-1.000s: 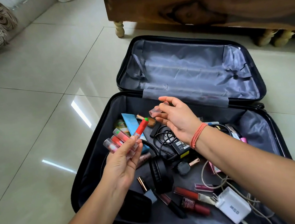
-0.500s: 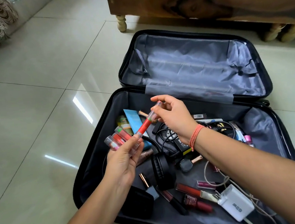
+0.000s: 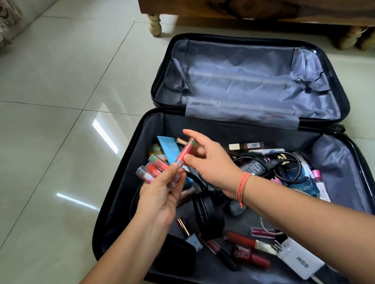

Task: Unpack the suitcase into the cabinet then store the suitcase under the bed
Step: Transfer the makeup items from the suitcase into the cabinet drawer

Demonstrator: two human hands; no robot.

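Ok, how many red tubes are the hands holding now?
4. Three red tubes fan out of the left hand; a fourth red tube is gripped by both it and the right hand. More may be hidden in the grip.

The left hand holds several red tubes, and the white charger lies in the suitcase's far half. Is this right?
Not quite: the head view shows the white charger in the near half of the suitcase. The left hand does hold red tubes.

White charger [image 3: 300, 261] carries grey characters reading "65W" upside down; black box [image 3: 293, 169] shows pale lettering beginning "BELLA VIT"; white script on black adapter [image 3: 253, 167] is illegible.
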